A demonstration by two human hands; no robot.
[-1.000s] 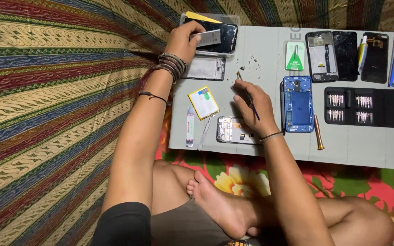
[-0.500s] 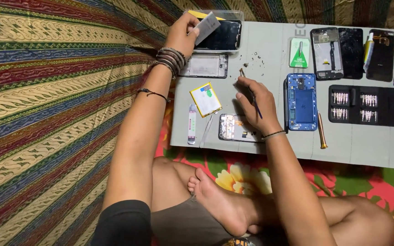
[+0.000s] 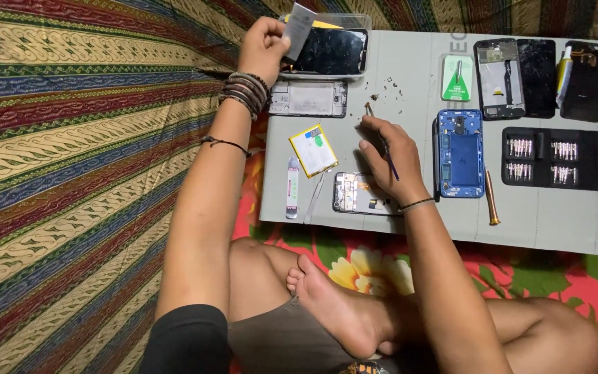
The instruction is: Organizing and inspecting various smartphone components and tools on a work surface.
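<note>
Left hand [image 3: 263,47] is pinching a grey flat part [image 3: 300,29] above the black screen [image 3: 328,50], top centre. Right hand [image 3: 390,158] is gripping a thin tool [image 3: 382,142], mid-frame. Loose screws [image 3: 389,93] risk scattering if the wrist sweeps them.

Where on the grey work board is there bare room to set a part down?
Bare grey board runs along the near edge, below the black screwdriver-bit case and the blue phone body. The far row of dismantled phones is crowded, as is the space around the right hand.
</note>
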